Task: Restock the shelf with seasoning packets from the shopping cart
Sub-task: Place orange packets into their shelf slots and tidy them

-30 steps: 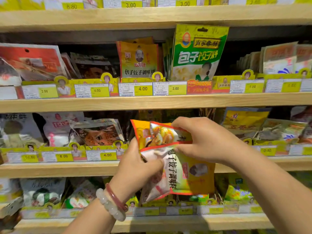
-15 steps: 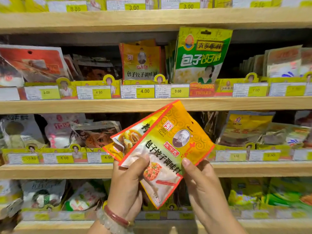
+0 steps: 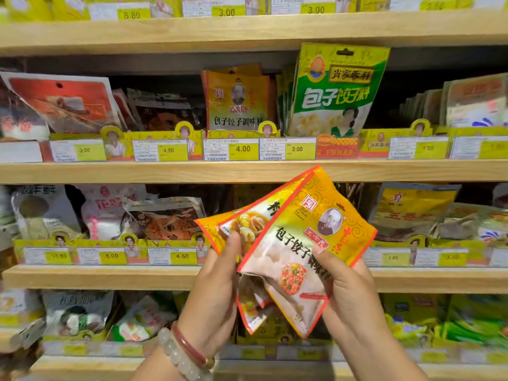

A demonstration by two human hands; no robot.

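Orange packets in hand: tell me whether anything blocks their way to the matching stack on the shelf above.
Nothing visible does. The orange packets, held by the left hand and right hand, are in open air below the matching stack; only the shelf edge lies between, to be lifted past.

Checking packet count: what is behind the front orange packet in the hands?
Behind the front packet, held by the right hand, at least one more orange packet fans out leftward, pinched by the left hand. Any others are covered.

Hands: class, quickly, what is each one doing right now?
Left hand: grips the rear orange seasoning packets.
Right hand: pinches the front orange packet.
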